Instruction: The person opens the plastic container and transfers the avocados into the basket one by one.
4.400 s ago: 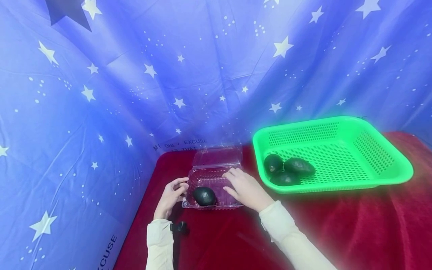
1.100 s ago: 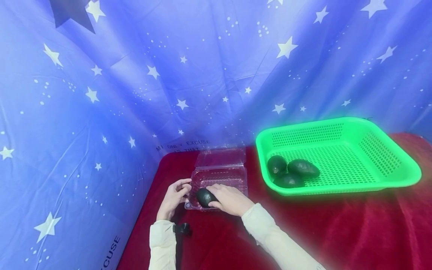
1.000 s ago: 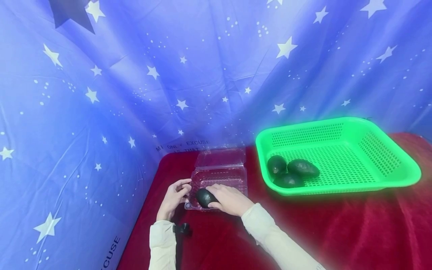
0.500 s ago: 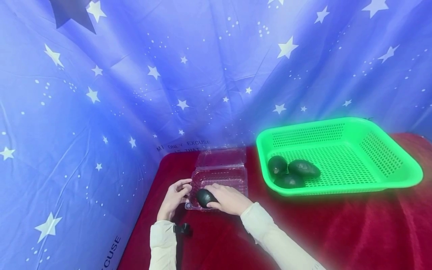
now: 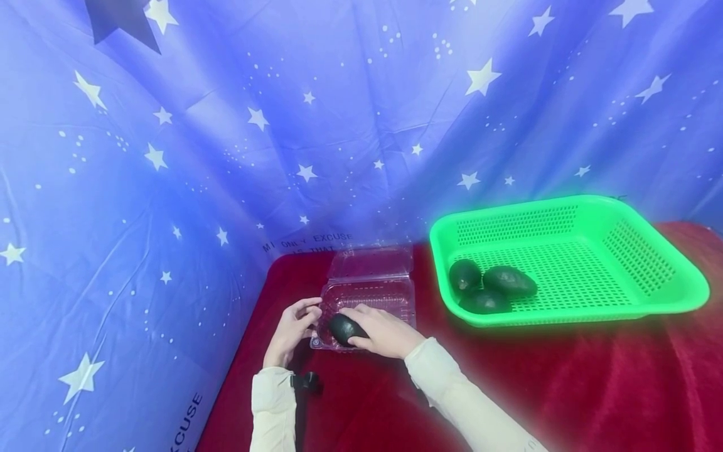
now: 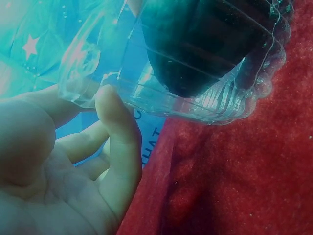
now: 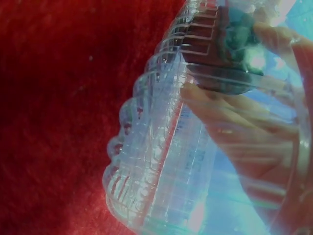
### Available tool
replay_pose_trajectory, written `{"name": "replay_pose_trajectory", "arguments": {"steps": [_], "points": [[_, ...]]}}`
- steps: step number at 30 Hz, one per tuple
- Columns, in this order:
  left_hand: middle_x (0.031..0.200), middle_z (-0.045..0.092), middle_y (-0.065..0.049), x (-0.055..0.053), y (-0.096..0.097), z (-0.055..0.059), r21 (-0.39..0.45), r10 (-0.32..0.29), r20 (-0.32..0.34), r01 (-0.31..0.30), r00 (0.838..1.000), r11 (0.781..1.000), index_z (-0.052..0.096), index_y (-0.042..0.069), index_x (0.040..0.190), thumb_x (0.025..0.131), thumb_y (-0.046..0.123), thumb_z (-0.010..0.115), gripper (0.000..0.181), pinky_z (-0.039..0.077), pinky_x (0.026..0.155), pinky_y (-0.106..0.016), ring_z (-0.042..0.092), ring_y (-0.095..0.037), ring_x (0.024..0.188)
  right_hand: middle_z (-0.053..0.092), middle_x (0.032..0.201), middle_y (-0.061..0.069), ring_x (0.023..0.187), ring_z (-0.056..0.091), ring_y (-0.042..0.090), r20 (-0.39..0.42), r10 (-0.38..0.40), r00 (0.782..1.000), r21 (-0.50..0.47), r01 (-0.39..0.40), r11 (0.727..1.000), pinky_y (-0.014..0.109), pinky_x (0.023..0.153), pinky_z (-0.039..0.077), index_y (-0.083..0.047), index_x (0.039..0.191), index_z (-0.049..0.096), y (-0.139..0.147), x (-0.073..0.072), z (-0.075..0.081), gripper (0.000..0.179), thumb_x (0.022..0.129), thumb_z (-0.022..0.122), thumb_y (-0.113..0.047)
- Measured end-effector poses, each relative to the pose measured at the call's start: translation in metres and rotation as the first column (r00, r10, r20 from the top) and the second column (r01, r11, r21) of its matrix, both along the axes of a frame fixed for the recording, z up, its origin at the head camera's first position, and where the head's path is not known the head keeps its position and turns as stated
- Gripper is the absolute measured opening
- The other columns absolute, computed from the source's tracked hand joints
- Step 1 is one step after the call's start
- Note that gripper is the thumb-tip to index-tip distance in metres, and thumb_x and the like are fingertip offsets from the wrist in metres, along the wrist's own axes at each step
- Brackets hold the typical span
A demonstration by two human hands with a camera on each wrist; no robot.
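Observation:
A clear plastic clamshell container point(image 5: 373, 295) stands on the red cloth with its lid tilted back. My left hand point(image 5: 290, 329) pinches the container's left rim between thumb and fingers; the left wrist view shows the fingertips point(image 6: 111, 100) right at the clear edge. Inside the container, at its left end, lies a dark avocado point(image 5: 344, 329). My right hand point(image 5: 386, 329) reaches over the container and grips that avocado from the right, thumb on the near side and fingers over the far side. Through the clear wall, the right wrist view shows the fingers around the avocado point(image 7: 234, 54).
To the right, a green perforated basket point(image 5: 570, 314) holds three dark avocados point(image 5: 508, 282) at its left end. Red velvety cloth point(image 5: 361, 414) covers the table, and a blue star-patterned curtain point(image 5: 350, 125) hangs behind and to the left.
My right hand has moved left from the container's right side onto the avocado and taken hold of it. Over the last second the avocado turns slightly. The left hand stays at the rim.

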State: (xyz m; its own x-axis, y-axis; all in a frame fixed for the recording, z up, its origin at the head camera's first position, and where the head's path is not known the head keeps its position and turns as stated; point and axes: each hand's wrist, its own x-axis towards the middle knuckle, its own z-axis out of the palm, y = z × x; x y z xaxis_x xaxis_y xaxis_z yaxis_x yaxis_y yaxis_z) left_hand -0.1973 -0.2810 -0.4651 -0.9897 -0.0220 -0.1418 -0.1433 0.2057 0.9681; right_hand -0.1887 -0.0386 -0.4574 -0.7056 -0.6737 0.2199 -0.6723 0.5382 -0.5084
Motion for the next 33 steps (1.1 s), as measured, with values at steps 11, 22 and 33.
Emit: {"name": "replay_pose_trajectory", "arguments": {"steps": [11,22,33], "points": [[0.099,0.065,-0.012,-0.001,0.001,-0.001,0.005,0.002,-0.018,-0.002,1.0,1.0,0.06,-0.002,0.129,0.091,0.0,0.059,0.038,0.052,0.057,-0.023,0.057,-0.014,0.076,0.06,0.123,0.011,0.109,0.064,0.027,-0.025,0.008,1.0,-0.011,-0.008,1.0,0.045,0.094,0.054,-0.01,0.139,0.055,0.007,-0.004,0.004,0.057,0.089,0.074,-0.028],[0.099,0.065,-0.012,-0.001,0.001,-0.002,-0.002,0.0,-0.013,0.0,1.0,1.0,0.06,-0.002,0.129,0.091,-0.002,0.058,0.038,0.052,0.057,-0.024,0.057,-0.014,0.076,0.062,0.124,0.013,0.113,0.063,0.028,0.014,-0.04,0.999,0.032,0.039,0.999,0.045,0.096,0.053,-0.009,0.137,0.053,0.009,-0.006,-0.001,0.057,0.089,0.073,-0.033],[0.096,0.064,-0.007,-0.002,-0.001,-0.002,-0.001,-0.002,-0.004,0.002,1.0,1.0,0.06,-0.001,0.13,0.091,-0.001,0.058,0.039,0.052,0.057,-0.023,0.058,-0.013,0.076,0.062,0.125,0.01,0.113,0.063,0.028,-0.031,-0.049,0.998,-0.042,0.048,0.998,0.046,0.095,0.053,-0.011,0.137,0.055,0.015,-0.007,0.0,0.06,0.085,0.079,-0.027]]}}
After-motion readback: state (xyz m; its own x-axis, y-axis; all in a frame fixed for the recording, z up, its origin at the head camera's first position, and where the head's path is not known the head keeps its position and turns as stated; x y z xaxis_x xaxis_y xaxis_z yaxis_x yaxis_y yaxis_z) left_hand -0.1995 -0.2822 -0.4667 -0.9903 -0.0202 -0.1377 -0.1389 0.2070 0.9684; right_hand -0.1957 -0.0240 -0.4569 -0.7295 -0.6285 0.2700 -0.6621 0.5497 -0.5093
